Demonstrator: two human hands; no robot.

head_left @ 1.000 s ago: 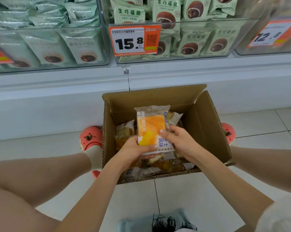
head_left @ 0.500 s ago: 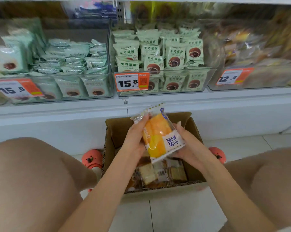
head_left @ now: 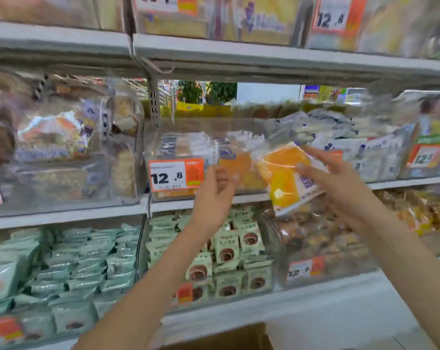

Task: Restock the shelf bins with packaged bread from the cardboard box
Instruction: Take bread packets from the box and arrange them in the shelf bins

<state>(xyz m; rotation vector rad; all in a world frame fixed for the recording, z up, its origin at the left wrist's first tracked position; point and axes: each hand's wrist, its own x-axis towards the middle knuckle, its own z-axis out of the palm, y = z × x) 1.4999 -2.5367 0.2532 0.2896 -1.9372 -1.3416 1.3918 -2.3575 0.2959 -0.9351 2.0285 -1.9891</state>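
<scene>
Orange packet: bread pack (head_left: 287, 176) held up in front of the middle shelf, long axis tilted from 11 to 5 o'clock.
Right hand (head_left: 340, 183): grips the pack at its 3 o'clock edge, fingers curled over the face.
Left hand (head_left: 215, 192): at the pack's 9 o'clock, loosely curled; whether it pinches the wrapper I cannot tell.
Target bin (head_left: 163, 145): clear, at 10 o'clock from the pack, with matching orange packs behind the 12.8 price tag (head_left: 176, 175).
Cardboard box (head_left: 221, 337): 6 o'clock, contents hidden.

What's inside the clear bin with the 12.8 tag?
The clear bin holds upright bread packets, orange ones at its right end. The price tag and left hand cover its lower front.
</scene>
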